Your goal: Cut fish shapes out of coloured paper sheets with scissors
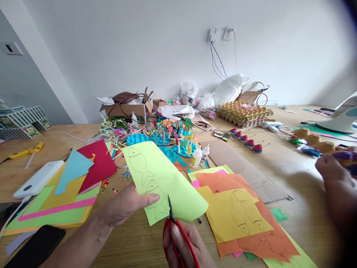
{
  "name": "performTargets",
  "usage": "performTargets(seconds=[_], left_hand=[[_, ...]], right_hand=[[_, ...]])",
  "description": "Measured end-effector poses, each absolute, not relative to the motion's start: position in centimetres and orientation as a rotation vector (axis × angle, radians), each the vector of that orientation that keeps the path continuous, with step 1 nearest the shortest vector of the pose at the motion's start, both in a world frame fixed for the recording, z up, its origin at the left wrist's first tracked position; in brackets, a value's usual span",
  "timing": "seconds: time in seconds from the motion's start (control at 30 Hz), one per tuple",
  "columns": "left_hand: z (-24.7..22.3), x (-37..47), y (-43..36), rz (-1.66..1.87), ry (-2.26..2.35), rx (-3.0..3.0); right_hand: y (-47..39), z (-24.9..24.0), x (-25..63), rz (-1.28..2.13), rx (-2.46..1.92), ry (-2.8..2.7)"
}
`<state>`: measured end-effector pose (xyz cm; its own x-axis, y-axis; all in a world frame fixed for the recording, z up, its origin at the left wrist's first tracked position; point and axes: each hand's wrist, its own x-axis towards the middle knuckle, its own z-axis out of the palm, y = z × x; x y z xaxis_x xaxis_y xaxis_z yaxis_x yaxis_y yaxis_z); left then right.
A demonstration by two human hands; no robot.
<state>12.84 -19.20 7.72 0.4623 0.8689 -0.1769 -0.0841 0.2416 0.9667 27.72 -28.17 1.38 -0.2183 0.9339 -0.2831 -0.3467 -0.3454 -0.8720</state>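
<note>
A light green paper sheet [178, 186] with two fish outlines in pencil is held up over the table. My left hand [125, 204] grips its lower left part, thumb on top across the lower fish. Red-handled scissors [181, 238] are in my right hand [189, 242], fingers wrapped round the handles. Their dark blades point up at the sheet's bottom edge, just right of the lower fish. Yellow paper [237, 212] with more drawn fish lies on orange paper [279, 238] to the right.
Coloured papers [97, 160], a white power bank [39, 178] and a black phone [39, 245] lie left. Glue bottles [196, 157], blue egg-carton pieces [138, 139] and cardboard [245, 167] stand or lie beyond. Another person's hand [334, 175] holds an egg-carton strip [315, 141] at right.
</note>
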Motion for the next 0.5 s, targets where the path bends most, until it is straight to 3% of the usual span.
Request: performTargets(seconds=[0.5], left_hand=[[7.9, 12.8, -18.6, 0.641, 0.681, 1.073]], right_hand=[[-28.0, 1.3, 28.8, 1.741, -1.158, -0.988]])
